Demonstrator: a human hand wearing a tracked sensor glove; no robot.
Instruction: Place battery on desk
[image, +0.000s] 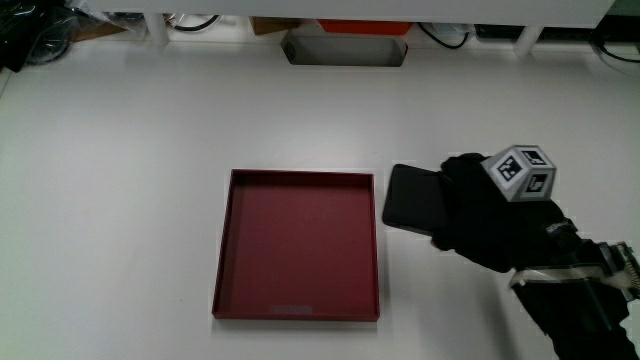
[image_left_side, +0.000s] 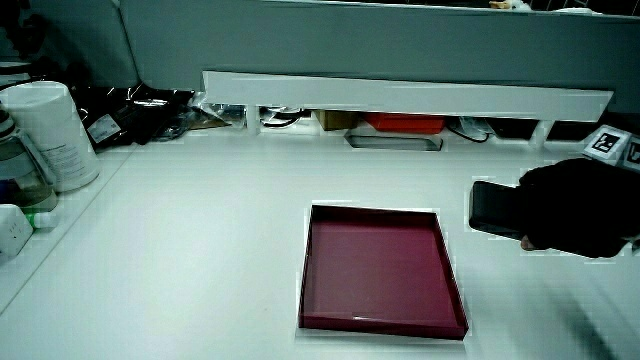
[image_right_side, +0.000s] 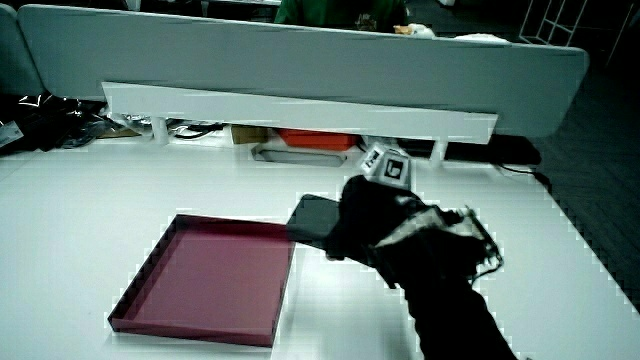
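Observation:
The battery (image: 412, 198) is a flat black slab lying low beside the edge of the dark red tray (image: 297, 176). The gloved hand (image: 480, 215) covers the end of the battery away from the tray, fingers curled around it. I cannot tell whether the battery touches the desk or hangs just above it. In both side views the battery (image_left_side: 492, 207) (image_right_side: 312, 222) pokes out from the hand (image_left_side: 575, 205) (image_right_side: 375, 220) toward the tray (image_left_side: 380, 209) (image_right_side: 190, 331). The tray holds nothing. The patterned cube (image: 522, 172) sits on the hand's back.
A white raised shelf (image_left_side: 400, 95) runs along the partition, with a red box (image: 363, 27) and a grey dish (image: 345, 52) under it. A white jar (image_left_side: 50, 135) and black bags (image_left_side: 140, 112) stand at the desk's edge in a side view.

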